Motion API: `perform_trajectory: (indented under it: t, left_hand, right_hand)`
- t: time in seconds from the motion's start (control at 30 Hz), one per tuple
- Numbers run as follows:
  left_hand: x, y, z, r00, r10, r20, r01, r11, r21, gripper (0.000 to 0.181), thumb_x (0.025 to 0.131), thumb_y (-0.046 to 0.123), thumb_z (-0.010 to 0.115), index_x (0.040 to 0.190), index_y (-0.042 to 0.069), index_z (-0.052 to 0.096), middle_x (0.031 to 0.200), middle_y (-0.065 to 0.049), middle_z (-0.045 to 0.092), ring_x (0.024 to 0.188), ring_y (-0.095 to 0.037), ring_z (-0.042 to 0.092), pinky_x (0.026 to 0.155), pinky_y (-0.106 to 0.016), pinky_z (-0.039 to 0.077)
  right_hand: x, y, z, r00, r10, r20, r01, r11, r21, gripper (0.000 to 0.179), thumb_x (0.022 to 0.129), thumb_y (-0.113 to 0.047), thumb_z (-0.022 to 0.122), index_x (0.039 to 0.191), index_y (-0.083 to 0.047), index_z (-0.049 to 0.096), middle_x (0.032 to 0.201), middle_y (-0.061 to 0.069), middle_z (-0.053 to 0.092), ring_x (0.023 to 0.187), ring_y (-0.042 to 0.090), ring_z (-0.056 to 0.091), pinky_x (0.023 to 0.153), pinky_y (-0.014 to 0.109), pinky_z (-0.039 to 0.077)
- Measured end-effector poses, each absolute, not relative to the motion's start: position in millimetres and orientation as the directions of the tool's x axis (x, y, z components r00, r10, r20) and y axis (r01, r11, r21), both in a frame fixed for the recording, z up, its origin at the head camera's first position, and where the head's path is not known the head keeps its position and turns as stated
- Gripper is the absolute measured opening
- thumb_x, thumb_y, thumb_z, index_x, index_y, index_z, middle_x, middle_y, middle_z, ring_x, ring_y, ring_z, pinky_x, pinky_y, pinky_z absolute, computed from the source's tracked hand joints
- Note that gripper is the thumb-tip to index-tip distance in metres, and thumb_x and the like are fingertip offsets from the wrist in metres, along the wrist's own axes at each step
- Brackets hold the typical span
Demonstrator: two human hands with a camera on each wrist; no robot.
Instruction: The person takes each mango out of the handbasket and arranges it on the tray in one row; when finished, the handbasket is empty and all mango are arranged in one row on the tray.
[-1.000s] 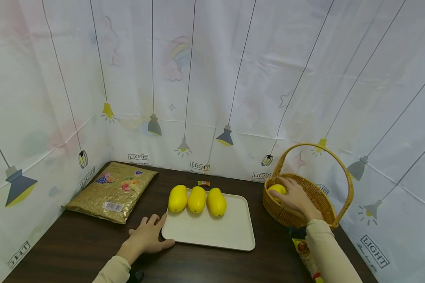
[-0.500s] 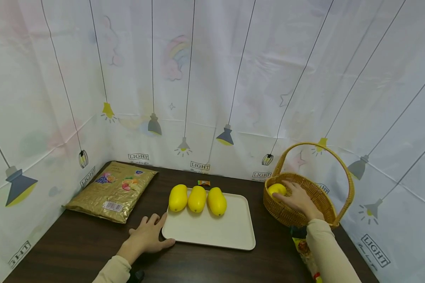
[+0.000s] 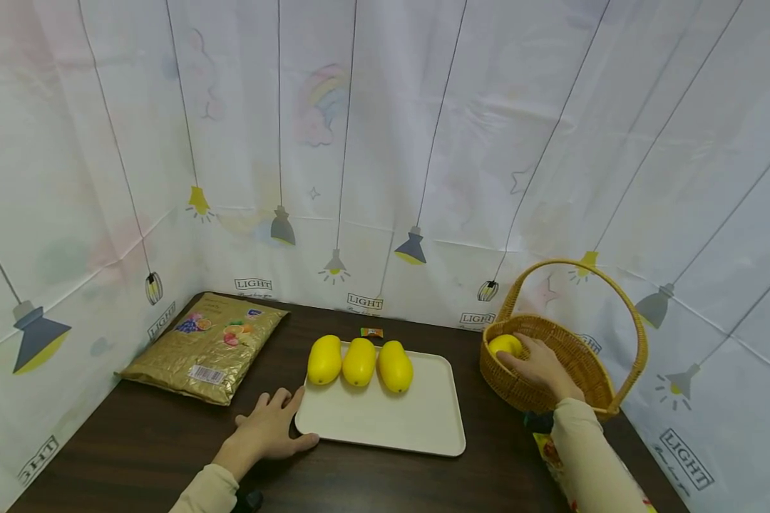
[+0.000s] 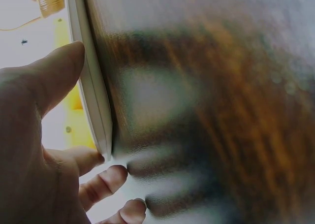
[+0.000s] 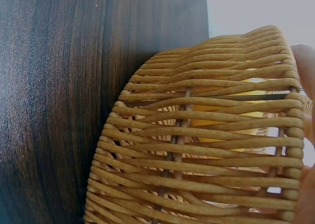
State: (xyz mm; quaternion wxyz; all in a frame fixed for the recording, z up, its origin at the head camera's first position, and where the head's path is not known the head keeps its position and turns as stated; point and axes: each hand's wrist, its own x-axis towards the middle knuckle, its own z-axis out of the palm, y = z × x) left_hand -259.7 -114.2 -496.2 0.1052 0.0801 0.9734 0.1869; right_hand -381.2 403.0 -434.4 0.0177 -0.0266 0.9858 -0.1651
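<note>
Three smooth yellow oblong fruits sit in a row along the back of the cream tray: a left fruit, a middle fruit and a right fruit. My left hand spreads around the tray's near left corner; in the left wrist view the thumb lies against the rim. Over at the right, my right hand reaches into a wicker basket, fingers extended beside another yellow fruit, thumb at its near side. Wicker hides most of that hand in the right wrist view.
A gold fruit-printed bag lies at the back left. Behind the tray is a small orange-green wrapper. A yellow packet lies under the right forearm. The basket's tall handle arches up, and a printed curtain borders the dark table.
My right hand's fingers have drawn slightly back from over the fruit in the basket, so more of the fruit shows. The left hand and tray keep their place; the head view has shifted slightly.
</note>
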Motion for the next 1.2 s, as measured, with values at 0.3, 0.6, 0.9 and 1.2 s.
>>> perform_trajectory:
  t: [0.3, 0.6, 0.9, 1.2]
  left_hand:
    - [-259, -115, -494, -0.964, 0.188, -0.188, 0.104, 0.918, 0.383, 0.099, 0.082, 0.073, 0.065, 0.159, 0.021, 0.033, 0.151, -0.011, 0.041, 0.129, -0.038, 0.043, 0.086, -0.084, 0.035]
    - [-259, -116, -496, -0.960, 0.188, -0.206, 0.098, 0.919, 0.383, 0.098, 0.082, 0.074, 0.064, 0.159, 0.022, 0.033, 0.152, -0.010, 0.041, 0.129, -0.037, 0.042, 0.087, -0.084, 0.035]
    - [-262, -115, -500, -0.962, 0.192, -0.196, 0.105, 0.918, 0.383, 0.099, 0.081, 0.075, 0.065, 0.159, 0.023, 0.033, 0.150, -0.009, 0.042, 0.127, -0.036, 0.043, 0.087, -0.084, 0.035]
    - [-264, -115, -501, -0.964, 0.186, -0.188, 0.102, 0.918, 0.384, 0.098, 0.081, 0.074, 0.066, 0.159, 0.024, 0.033, 0.149, -0.008, 0.042, 0.128, -0.036, 0.043, 0.087, -0.084, 0.035]
  right_hand:
    - [-389, 402, -442, -0.997, -0.049, -0.057, -0.026, 0.937, -0.347, 0.096, 0.096, -0.069, 0.047, 0.157, 0.003, 0.027, 0.155, 0.040, 0.028, 0.140, 0.061, 0.028, 0.111, 0.074, 0.028]
    - [-394, 403, -448, -0.997, -0.072, -0.030, -0.057, 0.935, -0.351, 0.092, 0.097, -0.064, 0.049, 0.154, 0.006, 0.031, 0.149, 0.041, 0.037, 0.134, 0.060, 0.039, 0.106, 0.070, 0.038]
    - [-404, 408, -457, -0.997, -0.065, -0.047, -0.046, 0.942, -0.333, 0.086, 0.098, -0.061, 0.048, 0.152, 0.003, 0.033, 0.142, 0.041, 0.045, 0.126, 0.058, 0.047, 0.101, 0.067, 0.043]
    - [-411, 406, -459, -0.996, -0.061, -0.068, -0.035, 0.940, -0.338, 0.086, 0.098, -0.063, 0.046, 0.154, 0.000, 0.029, 0.146, 0.039, 0.044, 0.128, 0.059, 0.046, 0.101, 0.066, 0.044]
